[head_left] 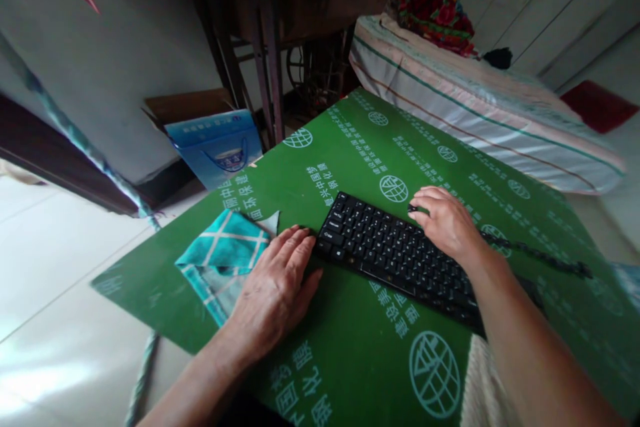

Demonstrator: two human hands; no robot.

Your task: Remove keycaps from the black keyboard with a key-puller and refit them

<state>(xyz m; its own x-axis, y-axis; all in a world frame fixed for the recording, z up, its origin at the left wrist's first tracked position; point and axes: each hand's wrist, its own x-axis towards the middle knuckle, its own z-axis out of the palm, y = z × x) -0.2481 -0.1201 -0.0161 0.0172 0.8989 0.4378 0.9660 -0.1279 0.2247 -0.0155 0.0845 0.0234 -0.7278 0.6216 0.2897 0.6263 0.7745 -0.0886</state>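
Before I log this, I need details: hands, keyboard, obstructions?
Right hand pinching small black piece. Left hand at left end of keyboard. Keyboard on green board, partly hidden by right forearm. Folded cloth beside left hand.

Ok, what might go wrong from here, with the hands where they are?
The small black piece sits at the fingertips of the right grip, so it could slip and drop. The left grip lies by the cloth and might drag it. The black cord runs close to the right wrist and could perhaps snag as that arm moves.
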